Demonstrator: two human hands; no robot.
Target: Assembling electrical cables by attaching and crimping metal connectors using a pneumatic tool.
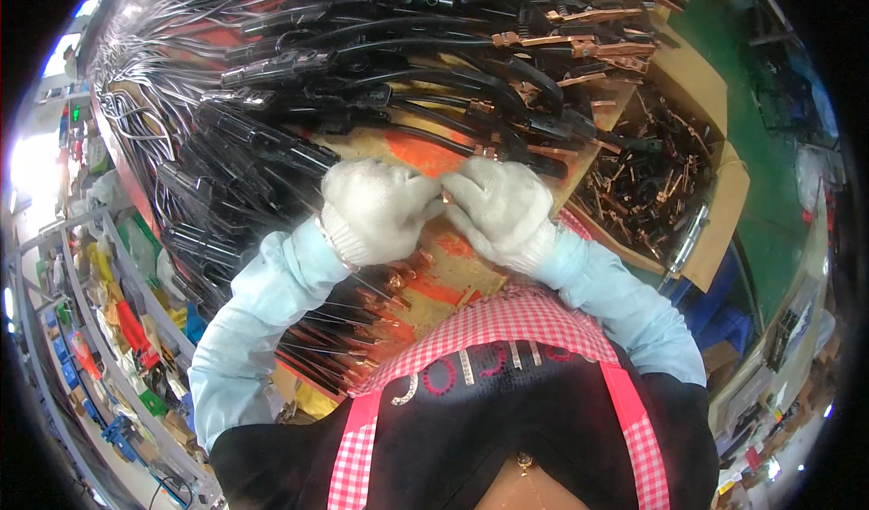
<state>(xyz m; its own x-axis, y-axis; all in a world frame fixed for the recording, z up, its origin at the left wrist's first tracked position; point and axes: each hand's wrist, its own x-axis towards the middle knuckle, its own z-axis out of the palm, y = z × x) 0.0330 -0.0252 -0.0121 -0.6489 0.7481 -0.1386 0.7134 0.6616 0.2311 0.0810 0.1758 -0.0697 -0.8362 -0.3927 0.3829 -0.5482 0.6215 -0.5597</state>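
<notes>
My left hand [376, 209] and my right hand [501, 209], both in white knit gloves, meet over the work table [453, 258]. Their fingertips are pinched together, closed on a small copper-coloured piece [446, 198]; the fingers hide most of it. Just beyond the hands lie black cables [444, 125] with copper-coloured clip ends [625, 50]. Beside my left hand, rows of black plastic connector housings [240, 123] are fanned out. Nearer to me, several thin dark leads with copper tips [398, 279] rest on the table.
An open cardboard box [724, 229] stands to the right, holding loose copper and black parts [647, 180]. Bundled grey wires [136, 116] hang over the far left side of the table. Shelves with coloured goods [127, 329] line the left. Green floor [769, 184] shows at the right.
</notes>
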